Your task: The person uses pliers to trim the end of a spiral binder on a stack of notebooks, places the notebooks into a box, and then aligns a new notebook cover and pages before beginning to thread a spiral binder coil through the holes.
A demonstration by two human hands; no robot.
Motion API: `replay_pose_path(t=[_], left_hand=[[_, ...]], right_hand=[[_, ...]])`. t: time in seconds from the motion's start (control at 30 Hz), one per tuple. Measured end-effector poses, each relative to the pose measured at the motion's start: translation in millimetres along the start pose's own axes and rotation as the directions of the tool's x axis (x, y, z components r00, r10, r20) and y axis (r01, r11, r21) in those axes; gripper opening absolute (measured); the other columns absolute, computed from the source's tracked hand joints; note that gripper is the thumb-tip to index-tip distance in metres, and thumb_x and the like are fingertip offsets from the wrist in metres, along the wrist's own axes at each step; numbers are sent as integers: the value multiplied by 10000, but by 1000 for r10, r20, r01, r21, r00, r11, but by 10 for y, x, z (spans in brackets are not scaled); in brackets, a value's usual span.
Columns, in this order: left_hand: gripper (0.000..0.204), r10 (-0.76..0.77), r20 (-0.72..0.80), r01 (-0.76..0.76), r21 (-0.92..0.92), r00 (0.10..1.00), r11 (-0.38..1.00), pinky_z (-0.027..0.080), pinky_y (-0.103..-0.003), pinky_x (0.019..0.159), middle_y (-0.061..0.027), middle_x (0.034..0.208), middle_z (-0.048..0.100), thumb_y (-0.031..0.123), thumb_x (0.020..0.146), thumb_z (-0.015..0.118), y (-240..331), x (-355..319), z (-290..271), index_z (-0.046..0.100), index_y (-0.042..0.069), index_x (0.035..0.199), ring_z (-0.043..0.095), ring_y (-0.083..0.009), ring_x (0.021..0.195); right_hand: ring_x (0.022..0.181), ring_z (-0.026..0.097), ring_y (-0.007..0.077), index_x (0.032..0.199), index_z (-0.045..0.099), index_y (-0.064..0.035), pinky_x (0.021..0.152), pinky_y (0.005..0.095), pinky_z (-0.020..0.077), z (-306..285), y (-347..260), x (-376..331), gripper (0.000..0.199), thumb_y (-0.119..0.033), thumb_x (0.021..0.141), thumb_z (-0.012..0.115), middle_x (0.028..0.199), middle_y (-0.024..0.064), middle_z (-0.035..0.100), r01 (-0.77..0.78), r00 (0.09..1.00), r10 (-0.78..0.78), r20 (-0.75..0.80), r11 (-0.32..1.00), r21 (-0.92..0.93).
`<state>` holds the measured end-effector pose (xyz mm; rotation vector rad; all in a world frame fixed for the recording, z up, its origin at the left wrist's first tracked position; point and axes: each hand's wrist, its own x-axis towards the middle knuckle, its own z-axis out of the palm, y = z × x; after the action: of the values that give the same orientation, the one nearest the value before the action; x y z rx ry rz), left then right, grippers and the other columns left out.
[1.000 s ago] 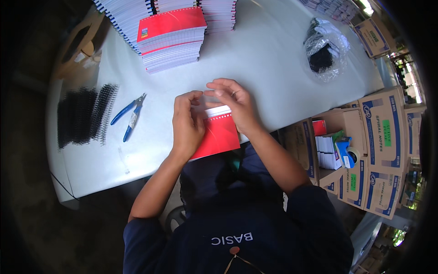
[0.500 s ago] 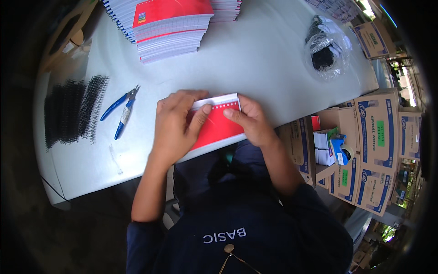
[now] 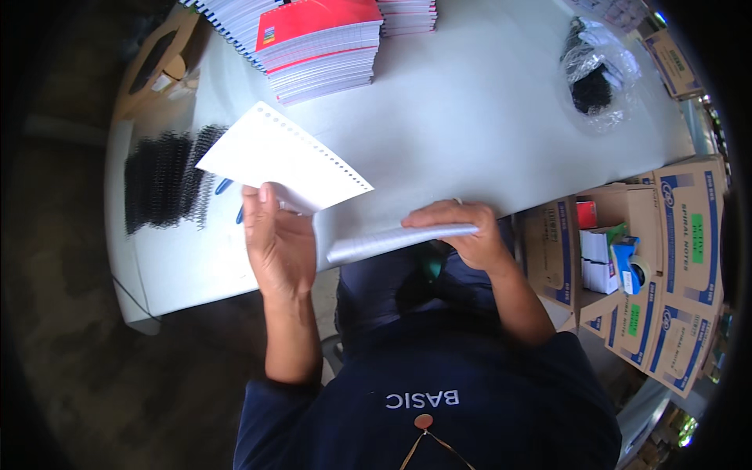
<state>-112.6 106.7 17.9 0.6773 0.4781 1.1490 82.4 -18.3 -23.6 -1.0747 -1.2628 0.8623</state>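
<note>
A white punched cover or sheet (image 3: 278, 153), with a row of holes along its upper right edge, is raised over the table. My left hand (image 3: 276, 247) pinches its lower edge between thumb and fingers. Lower and to the right, my right hand (image 3: 470, 231) grips a thin pad of paper (image 3: 384, 243), seen nearly edge-on near the table's front edge. The pad's red cover from earlier does not show. Behind the sheet, blue-handled cutting pliers (image 3: 224, 186) are mostly hidden. Black spiral binding coils (image 3: 164, 182) lie in rows left of the sheet.
A stack of red-covered notepads (image 3: 321, 63) stands at the back, beside blue-coiled notebooks (image 3: 223, 27). A clear plastic bag (image 3: 599, 82) with dark contents sits back right. Cardboard boxes (image 3: 681, 235) and a blue tape dispenser (image 3: 627, 262) are at the right.
Both hands held the red-covered pad together. They have parted: the left lifted a white punched sheet up and left, while the right tipped the pad edge-on. The whole view shifted slightly.
</note>
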Motion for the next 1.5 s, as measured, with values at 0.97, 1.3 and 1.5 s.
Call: replay_pose_path(t=[0.97,1.3,1.5], left_hand=[[247,-59,214,-139,796,975,589,455,-243,747,-92,934,618,85,866,616,-308,-37,-50,532,-50,1055,560,-120,847],[189,155,153,-217,727,976,651,444,-225,680,-44,819,632,186,894,612,-374,-120,-116,599,2,935,549,-83,718],[215,189,-18,-143,583,982,800,401,-225,778,-30,875,610,212,923,565,-458,-106,-225,605,2,947,517,-82,814]], right_hand=[[982,509,122,1112,483,-22,897,268,397,1,273,278,263,-25,866,576,994,51,546,-19,984,38,-177,994,111],[913,571,84,1287,431,20,821,237,477,-14,67,120,461,14,855,592,1020,72,613,-183,968,219,-119,949,258],[884,584,81,1250,480,37,799,239,486,43,-26,-9,404,25,859,580,995,79,639,-307,930,351,-114,907,288]])
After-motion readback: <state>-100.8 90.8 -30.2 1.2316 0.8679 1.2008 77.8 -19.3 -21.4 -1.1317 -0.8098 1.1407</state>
